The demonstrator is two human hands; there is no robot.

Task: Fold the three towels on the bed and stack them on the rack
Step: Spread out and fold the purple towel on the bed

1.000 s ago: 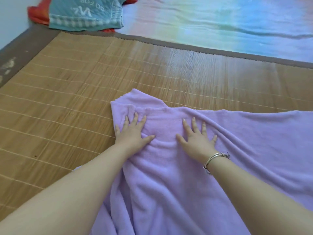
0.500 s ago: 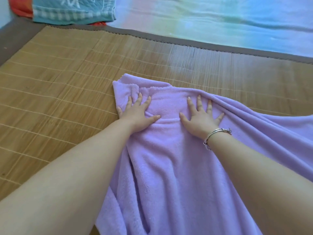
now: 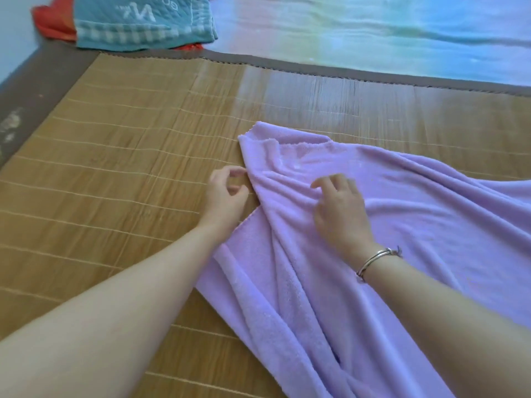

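1. A bamboo mat (image 3: 115,173) with a brown cloth border covers the near part of the bed; pale stitched lines cross its slats. Beyond the mat's far border lies a sheet (image 3: 373,30) in washed-out pastel blue, green and pink.
2. The purple towel (image 3: 402,225) lies on the mat, on the right half of it, rumpled and not yet folded flat. It is a soft lilac terry with a fine nap. Its far corner points toward the mat's far border, and a narrow strip along that edge is turned over on itself. Long creases run from that corner toward the near edge of the mat, where the cloth bunches into deep folds.
3. The left hand (image 3: 227,193) is at the towel's left edge, over bare mat. Its fingers are loosely curled, the thumb and fingertips close to the cloth's edge; I cannot tell whether they pinch it or only touch it.
4. The right hand (image 3: 339,208) rests on top of the towel, right of the left hand. Its fingers are bent, gathering a ridge of cloth beneath them. A silver bangle (image 3: 376,261) circles that wrist.
5. At the mat's far left corner lies a teal towel (image 3: 143,21) with white lettering and a checked band. It sits on top of a red cloth (image 3: 51,21), whose edges show beside and under it.
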